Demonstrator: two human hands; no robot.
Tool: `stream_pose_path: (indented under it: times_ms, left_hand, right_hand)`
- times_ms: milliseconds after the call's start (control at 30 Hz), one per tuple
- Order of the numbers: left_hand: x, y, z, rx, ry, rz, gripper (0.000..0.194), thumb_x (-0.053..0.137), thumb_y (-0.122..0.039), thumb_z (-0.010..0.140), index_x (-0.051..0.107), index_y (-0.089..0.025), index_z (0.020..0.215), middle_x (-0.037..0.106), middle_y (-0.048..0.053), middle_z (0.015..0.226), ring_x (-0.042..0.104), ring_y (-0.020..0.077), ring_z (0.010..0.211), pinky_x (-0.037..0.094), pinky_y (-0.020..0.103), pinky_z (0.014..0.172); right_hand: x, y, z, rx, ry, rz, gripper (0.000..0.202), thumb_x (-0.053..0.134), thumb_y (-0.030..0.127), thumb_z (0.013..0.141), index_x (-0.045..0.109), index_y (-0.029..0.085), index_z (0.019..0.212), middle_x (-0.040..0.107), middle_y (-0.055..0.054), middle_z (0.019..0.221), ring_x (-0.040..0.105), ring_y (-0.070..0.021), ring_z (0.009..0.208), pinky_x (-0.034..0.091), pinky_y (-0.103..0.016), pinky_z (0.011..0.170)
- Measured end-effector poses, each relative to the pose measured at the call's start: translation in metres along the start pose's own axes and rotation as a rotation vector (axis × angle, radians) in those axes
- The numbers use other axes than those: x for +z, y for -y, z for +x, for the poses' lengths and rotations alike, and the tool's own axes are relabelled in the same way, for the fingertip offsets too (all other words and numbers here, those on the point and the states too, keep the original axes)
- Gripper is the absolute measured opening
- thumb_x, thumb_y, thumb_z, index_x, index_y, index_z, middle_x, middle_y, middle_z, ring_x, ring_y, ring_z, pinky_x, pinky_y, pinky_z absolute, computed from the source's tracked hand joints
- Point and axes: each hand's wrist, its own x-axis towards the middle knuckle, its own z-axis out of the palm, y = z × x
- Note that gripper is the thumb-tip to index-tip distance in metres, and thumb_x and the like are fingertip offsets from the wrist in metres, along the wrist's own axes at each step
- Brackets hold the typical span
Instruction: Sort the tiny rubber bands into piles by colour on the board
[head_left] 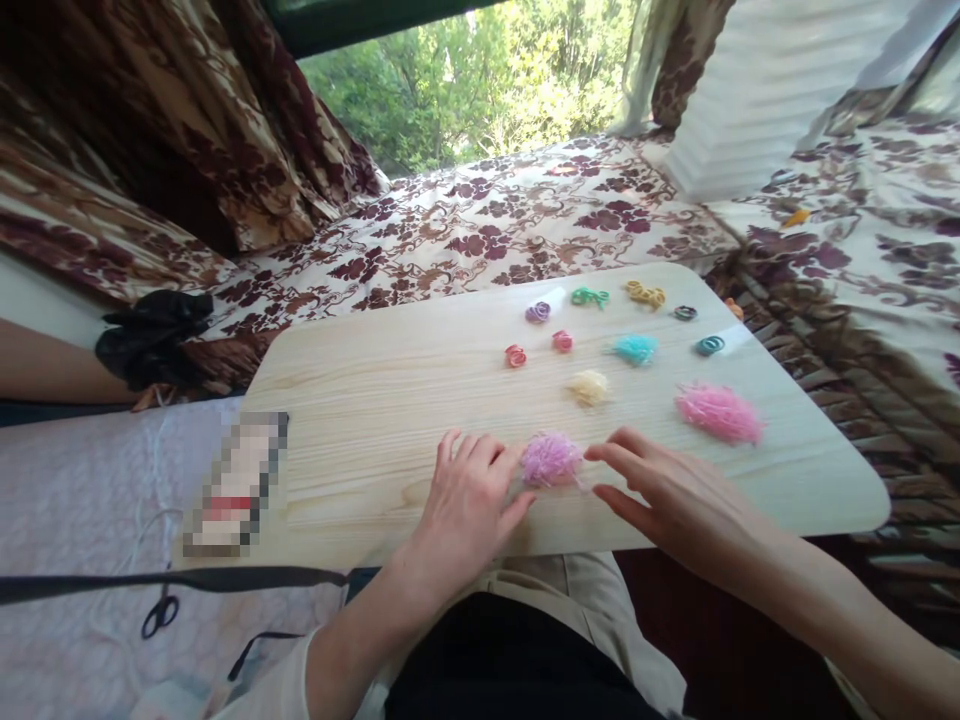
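Observation:
A loose purple pile of thin strands or small bands (551,460) lies on the light wooden board (352,400) near its front edge. My left hand (476,490) is at the pile's left side, fingers apart and resting on or just over the board, with nothing held. On the pile's right side my right hand (652,480) has its thumb and fingers spread, empty. Behind the hands lie a cream pile (588,387), a turquoise pile (635,348) and, to the right, a larger pink pile (720,412).
Small coiled bundles, including red (515,356), purple (538,312), green (590,297), yellow (646,293) and teal (709,345), sit toward the board's back. A blurred-out flat object (236,485) lies at the left edge. Scissors handles (160,617) show at lower left.

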Motion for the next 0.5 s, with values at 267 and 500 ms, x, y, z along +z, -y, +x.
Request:
stream_pose_path:
  times_ms: [267,500]
  left_hand:
    - [0.016,-0.010,0.009,0.040,-0.208,-0.080,0.014,0.063,-0.024,0.088,0.065,-0.022,0.101,0.064,0.003,0.096,0.060,0.0210,0.094,0.031,0.052,0.107]
    - [0.025,-0.013,0.026,-0.029,-0.159,-0.101,0.010,0.062,-0.025,0.088,0.065,-0.021,0.097,0.065,0.004,0.095,0.060,0.0225,0.096,0.029,0.054,0.107]
  right_hand:
    - [0.018,0.013,-0.013,0.105,-0.215,0.020,0.025,0.040,0.024,0.098,0.064,0.022,0.090,0.063,-0.002,0.082,0.062,-0.0130,0.063,0.044,-0.026,0.056]
    - [0.037,0.009,0.006,0.240,-0.270,0.027,0.020,0.048,0.029,0.096,0.062,0.021,0.084,0.062,0.000,0.078,0.062,-0.0140,0.067,0.040,-0.026,0.057]
